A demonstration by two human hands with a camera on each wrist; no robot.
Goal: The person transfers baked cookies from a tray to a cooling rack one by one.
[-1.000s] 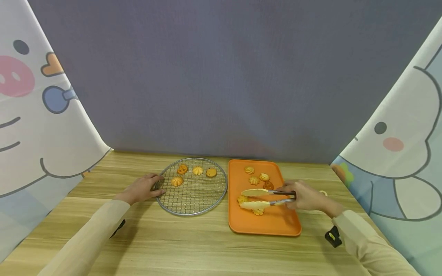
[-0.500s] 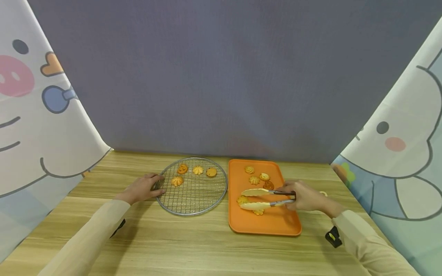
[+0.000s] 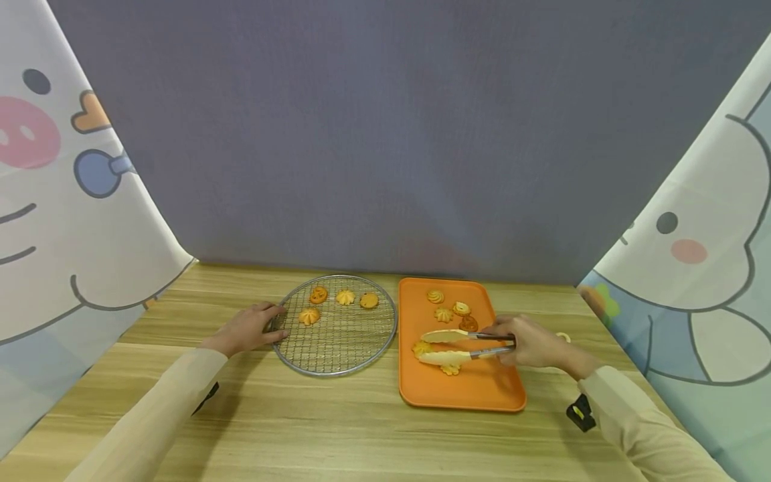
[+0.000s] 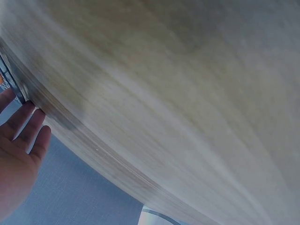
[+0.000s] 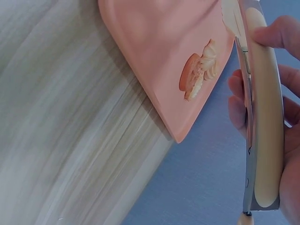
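Tongs point(image 3: 464, 356) are gripped by the right hand point(image 3: 525, 341) at the handle, probably to keep fingers away from the cookies point(image 3: 443, 314) on the orange tray point(image 3: 488, 388). The left hand point(image 3: 243, 330), fingers relaxed, touches the wire rack point(image 3: 337, 345) at its rim, perhaps for steadying it. The tongs' long axis lies sideways over the tray, parted tips pointing left.

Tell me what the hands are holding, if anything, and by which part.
The right hand holds the tongs by their handles. The left hand touches the rim of the round wire rack, with no grip plain to see.
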